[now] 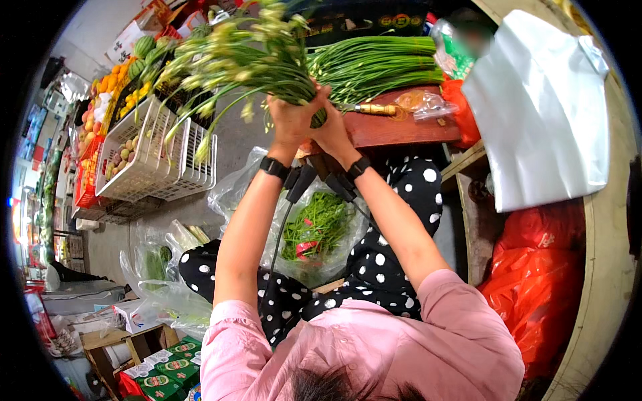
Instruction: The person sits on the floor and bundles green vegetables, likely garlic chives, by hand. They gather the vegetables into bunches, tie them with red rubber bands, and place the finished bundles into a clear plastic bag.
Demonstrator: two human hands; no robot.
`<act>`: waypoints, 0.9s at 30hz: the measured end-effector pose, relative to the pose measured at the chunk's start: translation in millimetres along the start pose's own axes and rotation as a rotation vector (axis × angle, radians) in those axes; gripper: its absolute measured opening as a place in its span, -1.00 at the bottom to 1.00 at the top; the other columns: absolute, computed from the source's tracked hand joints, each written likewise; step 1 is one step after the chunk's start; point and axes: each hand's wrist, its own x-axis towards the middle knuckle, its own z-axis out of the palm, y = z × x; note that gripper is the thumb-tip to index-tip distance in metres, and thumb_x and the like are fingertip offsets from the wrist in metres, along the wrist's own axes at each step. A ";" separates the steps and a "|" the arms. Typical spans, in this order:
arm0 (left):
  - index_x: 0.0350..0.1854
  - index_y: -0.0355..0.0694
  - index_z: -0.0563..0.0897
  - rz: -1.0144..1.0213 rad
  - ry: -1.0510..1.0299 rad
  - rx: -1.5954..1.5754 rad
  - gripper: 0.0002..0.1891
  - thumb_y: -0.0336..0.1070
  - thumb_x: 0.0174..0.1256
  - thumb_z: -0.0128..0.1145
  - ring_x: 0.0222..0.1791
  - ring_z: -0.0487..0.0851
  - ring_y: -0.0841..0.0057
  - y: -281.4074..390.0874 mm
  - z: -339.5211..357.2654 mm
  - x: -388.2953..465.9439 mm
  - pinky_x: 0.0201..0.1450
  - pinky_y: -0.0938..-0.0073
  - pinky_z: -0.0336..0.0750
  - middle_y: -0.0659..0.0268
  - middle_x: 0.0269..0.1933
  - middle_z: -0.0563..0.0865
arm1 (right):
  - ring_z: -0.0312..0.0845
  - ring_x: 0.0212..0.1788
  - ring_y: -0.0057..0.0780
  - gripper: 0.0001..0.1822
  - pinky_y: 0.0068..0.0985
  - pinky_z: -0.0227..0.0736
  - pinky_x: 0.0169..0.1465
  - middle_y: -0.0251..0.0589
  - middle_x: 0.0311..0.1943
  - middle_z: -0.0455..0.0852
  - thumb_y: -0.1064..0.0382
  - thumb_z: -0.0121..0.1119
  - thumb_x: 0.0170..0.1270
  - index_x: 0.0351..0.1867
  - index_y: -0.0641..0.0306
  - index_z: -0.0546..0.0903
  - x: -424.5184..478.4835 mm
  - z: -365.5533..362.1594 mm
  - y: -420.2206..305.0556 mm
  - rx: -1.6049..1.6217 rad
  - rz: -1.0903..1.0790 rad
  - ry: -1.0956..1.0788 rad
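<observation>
My left hand (288, 120) and my right hand (331, 128) are closed together around the lower stems of a bunch of flowering garlic chives (261, 65). Its pale buds fan out to the upper left, some blurred. More long garlic chive stems (371, 65) lie in a pile on a red-brown wooden board (406, 130), just beyond my hands. A knife with a wooden handle (376, 109) rests on the board to the right of my right hand, its blade partly hidden. Beside it lies a clear plastic bag (434, 108) with rubber bands (409, 100) near it.
Below my forearms, an open clear plastic bag (361, 235) holds green trimmings (318, 225). White plastic crates (155, 155) and stacked fruit stand left. On the right, a white plastic sheet or bag (541, 115) hangs over a wooden edge, above red plastic bags (536, 280).
</observation>
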 end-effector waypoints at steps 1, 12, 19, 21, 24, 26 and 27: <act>-0.20 -0.29 0.69 -0.039 0.010 0.011 -0.72 -0.48 0.07 0.52 -0.23 0.68 0.61 -9.5 -3.0 -5.4 -0.11 0.50 0.59 0.37 -0.21 0.75 | 0.70 0.09 -0.18 -0.30 -0.28 0.57 0.10 -0.03 0.04 0.74 0.33 0.55 0.00 0.24 0.28 0.51 -4.4 1.6 0.0 0.001 0.067 -0.016; 0.15 -0.30 0.55 -0.316 -0.347 -0.101 -0.40 -0.35 0.06 0.57 -0.09 0.72 0.54 11.4 -36.7 29.1 0.00 0.44 0.64 0.28 -0.03 0.76 | 0.67 -0.06 -0.36 -0.42 -0.36 0.55 0.06 -0.12 -0.09 0.72 0.32 0.53 0.04 0.11 0.36 0.53 10.3 -6.1 -29.0 0.290 0.419 -0.329; 0.44 -0.28 0.26 -0.583 -0.364 -0.611 -0.30 -0.24 0.35 0.32 0.15 0.68 0.31 40.5 -68.1 4.5 0.28 0.28 0.57 0.08 0.22 0.62 | 0.64 -0.30 -0.36 -0.65 -0.41 0.54 -0.14 -0.22 -0.35 0.65 0.39 0.36 0.13 -0.05 0.32 0.53 -5.5 0.5 -76.8 1.114 0.746 -0.884; 0.46 -0.27 0.29 -0.678 -0.330 -0.687 -0.32 -0.18 0.39 0.27 0.06 0.70 0.33 36.1 -80.0 -9.3 0.20 0.22 0.63 0.13 0.11 0.64 | 0.64 -0.30 -0.36 -0.63 -0.41 0.55 -0.14 -0.21 -0.35 0.65 0.37 0.37 0.13 -0.04 0.33 0.52 -13.4 14.1 -77.2 1.220 0.827 -0.995; 0.47 -0.26 0.29 -0.642 -0.251 -0.579 -0.30 -0.15 0.35 0.28 -0.17 0.60 0.55 43.9 -98.9 -22.6 0.09 0.30 0.58 0.36 -0.13 0.59 | 0.65 -0.29 -0.38 -0.62 -0.41 0.57 -0.14 -0.19 -0.33 0.66 0.34 0.38 0.17 -0.01 0.34 0.52 -22.2 24.7 -76.6 1.141 0.885 -1.025; 0.43 -0.25 0.31 -0.664 -0.148 -0.516 -0.34 -0.22 0.33 0.29 -0.24 0.57 0.57 45.3 -104.4 -29.2 0.05 0.30 0.57 0.38 -0.19 0.57 | 0.69 -0.27 -0.35 -0.61 -0.38 0.62 -0.10 -0.12 -0.28 0.70 0.26 0.38 0.24 0.01 0.34 0.53 -26.4 30.1 -72.8 1.068 0.874 -1.009; 0.40 -0.24 0.33 -0.673 -0.094 -0.480 -0.35 -0.26 0.32 0.30 -0.28 0.56 0.59 47.7 -108.3 -32.0 0.03 0.29 0.57 0.39 -0.22 0.56 | 0.71 -0.25 -0.34 -0.60 -0.37 0.63 -0.07 -0.10 -0.25 0.72 0.21 0.36 0.26 0.03 0.34 0.53 -29.0 32.8 -71.9 1.046 0.868 -0.983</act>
